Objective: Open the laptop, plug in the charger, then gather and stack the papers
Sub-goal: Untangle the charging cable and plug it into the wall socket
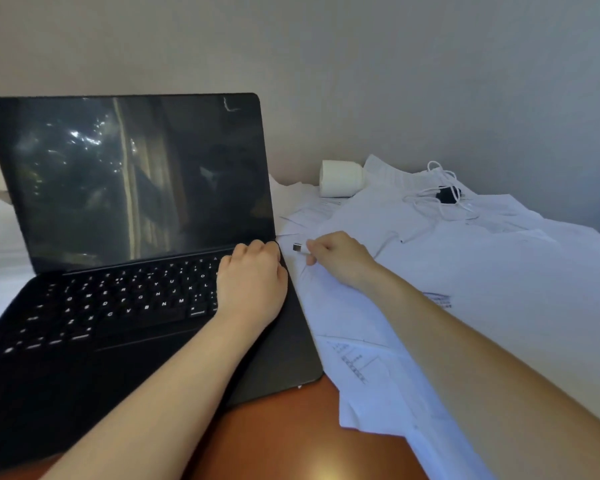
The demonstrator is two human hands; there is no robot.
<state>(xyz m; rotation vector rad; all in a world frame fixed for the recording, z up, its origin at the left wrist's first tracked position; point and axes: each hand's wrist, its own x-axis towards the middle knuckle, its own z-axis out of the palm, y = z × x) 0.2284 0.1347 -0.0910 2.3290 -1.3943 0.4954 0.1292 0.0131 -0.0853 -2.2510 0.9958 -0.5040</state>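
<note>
Right hand (340, 259) pinches the charger plug (297, 247) between thumb and fingertips, tip aimed at 9 o'clock toward the laptop (118, 306) edge, likely hunting the port; left hand (252, 285), fingers curled and gripping nothing visible, rests on the deck's rear right corner, probably bracing; lid open, screen dark; papers (499, 289) lie scattered at 3 o'clock, charger brick (448, 195) on them at 1 o'clock; key letters legible, paper print unreadable.

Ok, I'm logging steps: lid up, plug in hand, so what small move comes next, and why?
Probably ease the right hand leftward, bringing the charger plug to the laptop at its right edge. The plug is pinched with its tip pointing at that edge, not yet touching, and the left hand rests on the keyboard's right side, seemingly bracing it. The port isn't visible.
</note>
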